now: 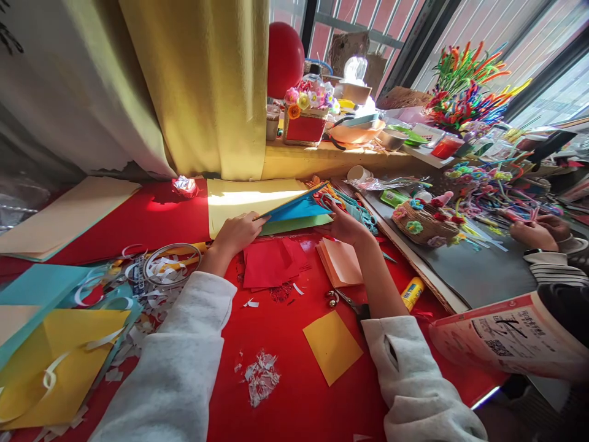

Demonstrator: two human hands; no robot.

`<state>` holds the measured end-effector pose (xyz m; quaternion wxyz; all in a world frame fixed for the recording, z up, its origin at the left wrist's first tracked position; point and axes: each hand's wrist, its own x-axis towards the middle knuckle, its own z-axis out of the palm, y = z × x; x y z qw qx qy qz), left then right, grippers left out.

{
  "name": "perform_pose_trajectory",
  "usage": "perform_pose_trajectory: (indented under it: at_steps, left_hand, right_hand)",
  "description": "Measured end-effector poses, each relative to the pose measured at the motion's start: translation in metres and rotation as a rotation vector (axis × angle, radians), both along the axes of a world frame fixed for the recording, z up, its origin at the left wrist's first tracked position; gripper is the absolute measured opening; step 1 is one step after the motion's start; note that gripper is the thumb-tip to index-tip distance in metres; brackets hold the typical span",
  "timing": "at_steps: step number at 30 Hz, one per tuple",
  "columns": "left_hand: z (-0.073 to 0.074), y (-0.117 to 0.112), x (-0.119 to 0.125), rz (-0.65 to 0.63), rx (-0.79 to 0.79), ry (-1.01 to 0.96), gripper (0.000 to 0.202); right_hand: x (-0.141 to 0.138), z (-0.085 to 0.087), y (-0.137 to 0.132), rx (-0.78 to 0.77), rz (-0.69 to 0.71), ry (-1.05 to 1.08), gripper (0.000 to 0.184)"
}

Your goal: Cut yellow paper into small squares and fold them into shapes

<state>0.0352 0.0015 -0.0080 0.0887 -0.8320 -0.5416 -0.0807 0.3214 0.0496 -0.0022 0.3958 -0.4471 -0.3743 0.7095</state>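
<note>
My left hand (237, 234) and my right hand (345, 226) both reach to a stack of coloured paper sheets at the far side of the red table (285, 380). The left fingers pinch and lift the edge of a blue sheet (299, 209), which tilts up over a green sheet (294, 224) and a yellow sheet (243, 199). The right fingers close on the blue sheet's right edge. Red paper squares (269, 263) lie just below my left hand. Pink paper squares (340, 261) lie under my right wrist.
Scissors (345, 301), a glue stick (411, 293) and a yellow square (332, 345) lie near my right forearm. Paper scraps and coloured sheets (55, 356) crowd the left. Another person's hands (536, 232) work at the right beside a basket of flowers (423, 222). A yellow curtain (202, 86) hangs behind.
</note>
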Motion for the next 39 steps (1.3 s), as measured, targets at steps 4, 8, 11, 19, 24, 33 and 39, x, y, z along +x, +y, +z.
perform_pose_trajectory:
  at_steps: [4, 8, 11, 19, 24, 33, 39]
  left_hand:
    - [-0.003, 0.005, -0.004, 0.067, 0.025, -0.113, 0.049]
    - [-0.005, 0.011, -0.009, 0.106, 0.082, -0.353, 0.055]
    - [-0.007, 0.016, -0.012, 0.088, 0.092, -0.446, 0.053]
    - [-0.005, 0.017, -0.011, 0.17, -0.084, -0.411, 0.032]
    - [0.003, 0.008, -0.006, 0.028, -0.118, -0.192, 0.045]
    - [-0.001, 0.01, -0.008, -0.001, -0.081, -0.126, 0.041]
    - [-0.004, 0.016, -0.01, -0.01, -0.095, -0.171, 0.042]
  right_hand:
    - [0.001, -0.001, -0.001, 0.025, 0.018, -0.008, 0.028]
    - [0.0, -0.006, 0.001, -0.003, -0.055, -0.054, 0.016]
    - [-0.003, -0.009, 0.002, -0.006, -0.098, -0.091, 0.022]
    - [-0.008, -0.014, 0.007, -0.023, -0.191, -0.126, 0.028]
    - [-0.006, -0.018, 0.008, -0.033, -0.215, -0.102, 0.025]
    - [-0.003, -0.016, 0.006, -0.029, -0.15, -0.043, 0.013]
    - [0.0, -0.016, 0.005, 0.025, -0.082, 0.008, 0.026]
